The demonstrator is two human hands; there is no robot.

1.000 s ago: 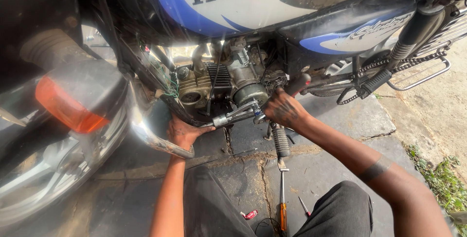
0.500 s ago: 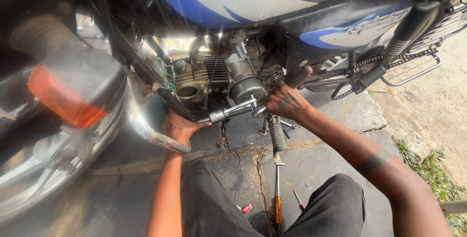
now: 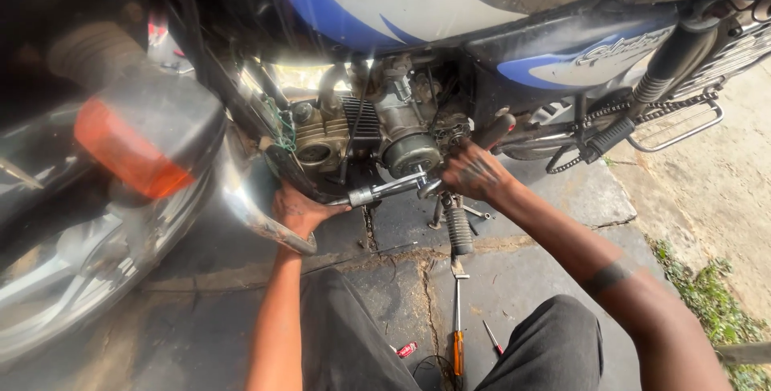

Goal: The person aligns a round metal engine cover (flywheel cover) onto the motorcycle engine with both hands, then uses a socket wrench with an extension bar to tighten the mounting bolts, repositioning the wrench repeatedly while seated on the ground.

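Evidently mid-job: the chrome ratchet wrench (image 3: 385, 190) sits at frame centre, its head on the engine's round side cover (image 3: 411, 154), nothing visibly removed; the left hand (image 3: 299, 213) has fingers curled shut around the handle end, while the right hand (image 3: 475, 174) closes on the wrench head, fingertips hidden.

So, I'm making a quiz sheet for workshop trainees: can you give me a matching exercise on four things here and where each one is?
Things:
1. long silver ratchet wrench
2. orange-handled screwdriver
3. small red object
4. orange turn-signal lens

Places:
A. on the ground beside a dark trouser leg
B. at the far left, blurred, close to the camera
C. held between left hand and right hand at the engine
D. lying lengthwise on cracked concrete below the footpeg

Pairs: 1-C, 2-D, 3-A, 4-B
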